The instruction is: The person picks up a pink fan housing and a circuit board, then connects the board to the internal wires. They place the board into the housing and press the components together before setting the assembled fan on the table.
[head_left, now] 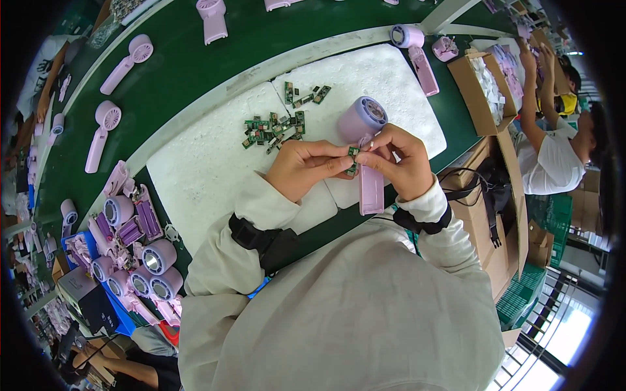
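Pinching green circuit board (353, 171) between fingers of left hand (297, 167); gripping its right edge with close-drawn fingers of right hand (404, 161). Held over white foam (212, 153), just left of lilac handheld fan (372, 188).

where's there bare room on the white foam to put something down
Left foam sheet: bare between the circuit boards and its left edge. Right foam sheet: bare above and right of the lilac fan. Crowded: the middle, with circuit boards, fan, left hand and right hand; also the blue tray, heaped with fan parts.
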`<state>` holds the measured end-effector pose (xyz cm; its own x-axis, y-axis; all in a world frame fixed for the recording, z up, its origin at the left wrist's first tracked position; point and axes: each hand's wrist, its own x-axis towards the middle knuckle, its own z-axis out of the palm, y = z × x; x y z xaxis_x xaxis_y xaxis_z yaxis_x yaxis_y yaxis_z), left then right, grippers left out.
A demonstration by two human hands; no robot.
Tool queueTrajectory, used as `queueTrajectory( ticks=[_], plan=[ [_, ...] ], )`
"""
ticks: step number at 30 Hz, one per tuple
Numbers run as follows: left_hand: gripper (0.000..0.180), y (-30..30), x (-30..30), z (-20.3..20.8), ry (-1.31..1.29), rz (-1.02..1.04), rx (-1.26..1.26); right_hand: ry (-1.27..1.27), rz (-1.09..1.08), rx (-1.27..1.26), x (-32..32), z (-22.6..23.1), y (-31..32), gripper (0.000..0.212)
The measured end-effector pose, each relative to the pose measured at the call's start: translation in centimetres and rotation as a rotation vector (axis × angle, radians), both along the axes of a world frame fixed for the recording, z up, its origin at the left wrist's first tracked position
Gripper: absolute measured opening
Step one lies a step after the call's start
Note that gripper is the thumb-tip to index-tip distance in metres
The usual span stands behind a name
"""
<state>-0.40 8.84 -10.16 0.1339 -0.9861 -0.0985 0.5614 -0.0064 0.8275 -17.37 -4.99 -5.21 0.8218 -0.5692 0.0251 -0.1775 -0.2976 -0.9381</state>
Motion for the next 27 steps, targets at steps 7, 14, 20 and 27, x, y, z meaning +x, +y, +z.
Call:
queueTrajectory(
  ticks=[7,14,20,27],
  plan=[
    [0.026,-0.3,0.0,0.5,-0.013,0.04,0.03,-0.024,-0.003,-0.062,0.2,0.2,-0.3,0.016],
    [0.029,-0.4,-0.9,0.6,-0.098,0.227,-0.044,-0.068,0.013,-0.227,0.2,1.7,0.7,0.013],
    [0.027,-0.4,-1.0,1.2,-0.085,0.268,-0.05,0.008,0.083,-0.27,0.0,2.3,0.2,0.015],
    [0.026,-0.3,-1.7,1.4,-0.25,0.333,-0.101,0.043,-0.056,-0.41,0.4,2.1,1.0,0.015]
  ],
)
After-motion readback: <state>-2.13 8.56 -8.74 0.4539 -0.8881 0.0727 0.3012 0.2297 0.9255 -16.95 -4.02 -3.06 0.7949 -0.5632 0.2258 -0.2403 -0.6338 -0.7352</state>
